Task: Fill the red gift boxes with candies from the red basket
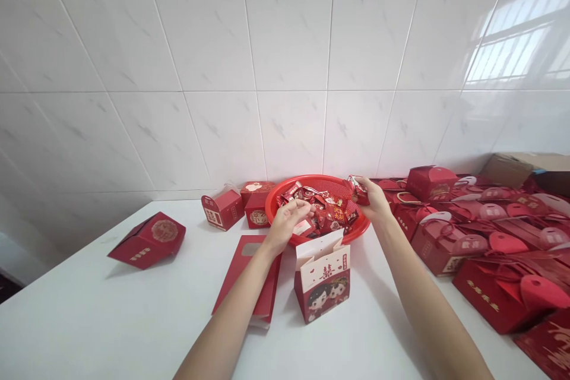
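The open paper box with two cartoon figures stands upright on the white tabletop, a flat red bag just left of it. Behind, the left hand is over the red basket of wrapped sweets, fingers curled together; whether they grip anything, I cannot tell. The right hand holds a red packet, fingers closed round it, at the basket's right rim.

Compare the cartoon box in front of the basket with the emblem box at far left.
The cartoon box stands upright, top flaps raised; the emblem box looks tilted. The cartoon box has a white upper part and two printed figures; the emblem box shows a round emblem. Both have red sides.
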{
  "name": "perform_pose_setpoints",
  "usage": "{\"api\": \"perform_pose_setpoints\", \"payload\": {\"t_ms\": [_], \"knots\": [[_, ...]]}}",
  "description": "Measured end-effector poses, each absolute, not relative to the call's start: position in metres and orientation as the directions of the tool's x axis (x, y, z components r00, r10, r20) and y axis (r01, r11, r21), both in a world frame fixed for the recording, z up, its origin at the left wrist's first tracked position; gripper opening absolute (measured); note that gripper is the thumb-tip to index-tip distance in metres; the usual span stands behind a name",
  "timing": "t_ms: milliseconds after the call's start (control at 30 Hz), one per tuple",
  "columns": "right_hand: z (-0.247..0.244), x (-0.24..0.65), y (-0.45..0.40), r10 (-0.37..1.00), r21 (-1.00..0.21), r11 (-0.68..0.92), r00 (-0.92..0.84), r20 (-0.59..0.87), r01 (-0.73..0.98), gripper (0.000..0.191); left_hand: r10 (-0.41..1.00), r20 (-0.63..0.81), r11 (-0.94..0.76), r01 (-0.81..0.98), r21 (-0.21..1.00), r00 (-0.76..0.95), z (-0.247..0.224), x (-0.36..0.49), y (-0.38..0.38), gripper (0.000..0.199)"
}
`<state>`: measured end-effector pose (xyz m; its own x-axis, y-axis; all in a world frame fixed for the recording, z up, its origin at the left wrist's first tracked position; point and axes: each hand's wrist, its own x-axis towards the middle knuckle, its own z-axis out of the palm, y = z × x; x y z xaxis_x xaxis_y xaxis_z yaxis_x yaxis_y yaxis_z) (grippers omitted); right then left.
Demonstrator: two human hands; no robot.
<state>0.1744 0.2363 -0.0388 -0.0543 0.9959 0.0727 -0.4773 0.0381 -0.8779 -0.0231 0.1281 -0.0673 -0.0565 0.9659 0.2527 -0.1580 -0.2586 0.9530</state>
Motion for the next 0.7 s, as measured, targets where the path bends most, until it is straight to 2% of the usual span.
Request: {"api": "perform_pose_setpoints", "payload": {"t_ms": [167,233,300,367,433,500,600,700], "knots": [[-0.049,0.178,0.250,0.999,-0.874,-0.045,-0.019,-0.041,-0.483,0.017,0.911,0.316,-0.291,-0.128,0.948,0.267,-0.043,-0.032,0.107,0.031],[-0.051,0.179,0.253,0.999,-0.879,-0.045,-0.004,-0.049,-0.475,0.017,0.850,0.319,-0.357,0.014,0.934,0.418,-0.025,-0.032,0.092,0.025],[-0.052,0.180,0.253,0.999,-0.886,-0.050,-0.009,-0.052,-0.461,0.016,0.836,0.200,-0.378,0.273,0.885,0.510,-0.009,-0.030,0.076,0.017],[-0.050,0.179,0.252,0.998,-0.895,-0.064,-0.033,-0.054,-0.443,0.016,0.857,0.071,-0.364,0.501,0.785,0.510,0.001,-0.025,0.064,0.016],[-0.047,0.179,0.248,0.997,-0.903,-0.067,-0.064,-0.044,-0.424,0.015,0.881,0.026,-0.356,0.626,0.694,0.472,0.001,-0.022,0.060,0.025],[-0.040,0.179,0.240,0.994,-0.913,-0.054,-0.107,-0.012,-0.404,0.015,0.900,0.033,-0.344,0.662,0.665,0.435,-0.004,-0.021,0.062,0.032],[-0.025,0.183,0.223,0.968,-0.933,-0.014,-0.237,0.077,-0.360,0.022,0.927,0.031,-0.289,0.662,0.691,0.373,-0.014,-0.021,0.072,0.036],[-0.010,0.190,0.201,0.831,-0.951,0.173,-0.481,0.281,-0.256,0.025,0.943,0.031,-0.250,0.643,0.724,0.332,-0.019,-0.022,0.079,0.043]]}}
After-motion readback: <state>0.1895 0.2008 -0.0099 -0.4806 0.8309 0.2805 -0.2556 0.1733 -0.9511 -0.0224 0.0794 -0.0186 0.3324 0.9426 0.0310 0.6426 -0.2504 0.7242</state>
